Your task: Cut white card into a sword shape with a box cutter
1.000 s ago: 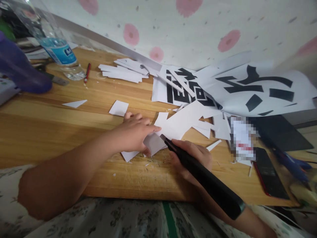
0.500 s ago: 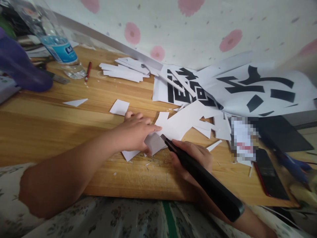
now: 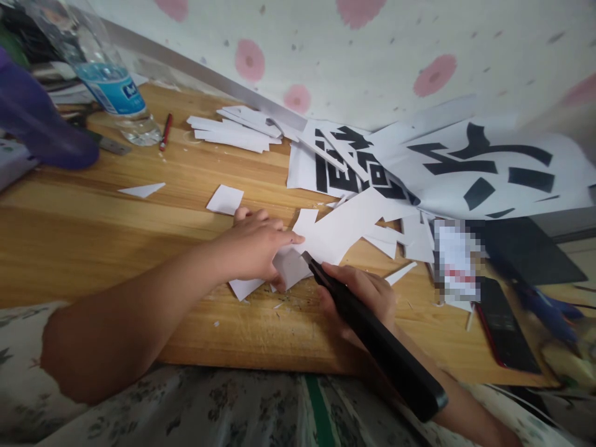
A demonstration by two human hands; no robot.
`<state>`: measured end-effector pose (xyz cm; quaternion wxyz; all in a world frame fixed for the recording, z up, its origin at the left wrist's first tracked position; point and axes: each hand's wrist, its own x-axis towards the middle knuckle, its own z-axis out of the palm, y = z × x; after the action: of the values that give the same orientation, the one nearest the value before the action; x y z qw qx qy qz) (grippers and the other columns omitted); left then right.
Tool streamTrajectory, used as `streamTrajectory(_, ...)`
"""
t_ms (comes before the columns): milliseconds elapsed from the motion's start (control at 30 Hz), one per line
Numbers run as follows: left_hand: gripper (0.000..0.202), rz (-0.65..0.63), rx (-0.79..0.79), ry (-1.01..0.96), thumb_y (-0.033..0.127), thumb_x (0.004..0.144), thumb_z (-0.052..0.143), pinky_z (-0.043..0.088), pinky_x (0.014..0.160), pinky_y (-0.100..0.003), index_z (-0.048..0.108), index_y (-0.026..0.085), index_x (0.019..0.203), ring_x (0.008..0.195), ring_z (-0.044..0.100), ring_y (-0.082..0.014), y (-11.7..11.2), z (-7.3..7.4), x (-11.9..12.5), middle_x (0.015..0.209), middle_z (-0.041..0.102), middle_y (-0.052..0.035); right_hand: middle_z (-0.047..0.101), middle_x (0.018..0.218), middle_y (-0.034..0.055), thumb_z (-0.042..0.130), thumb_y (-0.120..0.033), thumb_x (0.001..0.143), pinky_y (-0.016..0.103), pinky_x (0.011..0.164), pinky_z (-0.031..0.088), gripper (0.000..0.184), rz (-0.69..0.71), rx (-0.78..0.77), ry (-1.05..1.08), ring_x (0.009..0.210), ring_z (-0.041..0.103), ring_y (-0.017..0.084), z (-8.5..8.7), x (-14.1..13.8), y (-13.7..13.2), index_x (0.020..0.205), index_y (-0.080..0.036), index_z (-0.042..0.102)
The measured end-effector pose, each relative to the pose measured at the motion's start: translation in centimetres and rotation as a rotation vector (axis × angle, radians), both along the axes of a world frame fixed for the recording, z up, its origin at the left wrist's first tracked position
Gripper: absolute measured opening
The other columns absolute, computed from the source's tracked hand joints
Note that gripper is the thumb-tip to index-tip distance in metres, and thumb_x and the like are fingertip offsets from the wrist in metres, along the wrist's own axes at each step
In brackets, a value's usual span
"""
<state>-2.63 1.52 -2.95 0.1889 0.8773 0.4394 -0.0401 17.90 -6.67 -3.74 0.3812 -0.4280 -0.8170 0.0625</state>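
The person's two hands work apart from each other over the near middle of the wooden tabletop [image 3: 116,242]. The left hand [image 3: 256,245] lies palm down with its fingers spread, pressing on a cut white paper [image 3: 342,230] rather than gripping it, probably to keep so light a thing from sliding. The right hand [image 3: 361,298] is closed around the handle of a black tool [image 3: 386,347], perhaps a cutter, whose tip meets the paper just right of the left forefinger. The handle slants back over the right forearm, a hold that seems to give control of the tip. The paper lies between the hands and reaches to the far right, over other scraps. A loose square [image 3: 225,199] sits just beyond the left hand. Farther off, a pile of strips [image 3: 233,131] looks set aside to leave working room, with a printed sheet [image 3: 470,171] at the far right and a phone [image 3: 507,326] at the near right.
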Motion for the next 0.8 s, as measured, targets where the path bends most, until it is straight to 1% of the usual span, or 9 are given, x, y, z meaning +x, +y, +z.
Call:
streamTrajectory(133, 0.079, 0.014, -0.006, 0.006, 0.067, 0.059, 0.070, 0.023, 0.090, -0.047, 0.055, 0.040, 0.131, 0.110, 0.045, -0.0340, 0.0, 0.2, 0.1, 0.119, 0.062, -0.0062, 0.065, 0.063, -0.0027, 0.064, -0.017, 0.077, 0.024, 0.047, 0.047, 0.028, 0.010, 0.016, -0.016, 0.047, 0.060, 0.013, -0.3, 0.1, 0.0, 0.104, -0.022, 0.060)
streamTrajectory(333, 0.082, 0.030, -0.024, 0.023, 0.066, 0.056, 0.072, 0.024, 0.090, -0.046, 0.055, 0.040, 0.131, 0.110, 0.044, -0.0351, 0.0, 0.4, 0.3, 0.117, 0.062, -0.0046, 0.064, 0.063, -0.0031, 0.065, -0.016, 0.077, 0.023, 0.047, 0.045, 0.030, 0.009, -0.003, 0.011, 0.047, 0.057, 0.012, -1.0, 0.5, -0.3, 0.106, -0.022, 0.059)
streamTrajectory(500, 0.084, 0.036, -0.023, 0.003, 0.067, 0.052, 0.074, 0.025, 0.090, -0.048, 0.056, 0.041, 0.130, 0.110, 0.045, -0.0353, 0.1, 0.2, 0.2, 0.117, 0.062, -0.0058, 0.063, 0.065, -0.0018, 0.064, -0.016, 0.078, 0.025, 0.048, 0.046, 0.031, -0.008, -0.015, 0.021, 0.049, 0.059, 0.014, -1.0, 0.3, -0.7, 0.108, -0.023, 0.060)
streamTrajectory(667, 0.085, 0.047, -0.024, -0.007, 0.068, 0.050, 0.074, 0.024, 0.091, -0.049, 0.056, 0.043, 0.130, 0.110, 0.046, -0.0349, 0.1, 0.0, 0.1, 0.121, 0.062, -0.0056, 0.063, 0.064, -0.0021, 0.064, -0.013, 0.077, 0.028, 0.049, 0.049, 0.037, -0.012, -0.053, 0.024, 0.050, 0.061, 0.017, -1.1, 0.2, -1.1, 0.112, -0.025, 0.059)
streamTrajectory(800, 0.085, 0.051, -0.022, 0.003, 0.067, 0.049, 0.075, 0.025, 0.090, -0.049, 0.056, 0.043, 0.129, 0.110, 0.046, -0.0353, 0.2, 0.1, 0.2, 0.121, 0.062, -0.0059, 0.063, 0.068, -0.0001, 0.064, -0.015, 0.078, 0.029, 0.049, 0.050, 0.037, -0.010, -0.017, 0.026, 0.052, 0.062, 0.018, -1.1, 0.1, -1.0, 0.113, -0.025, 0.059)
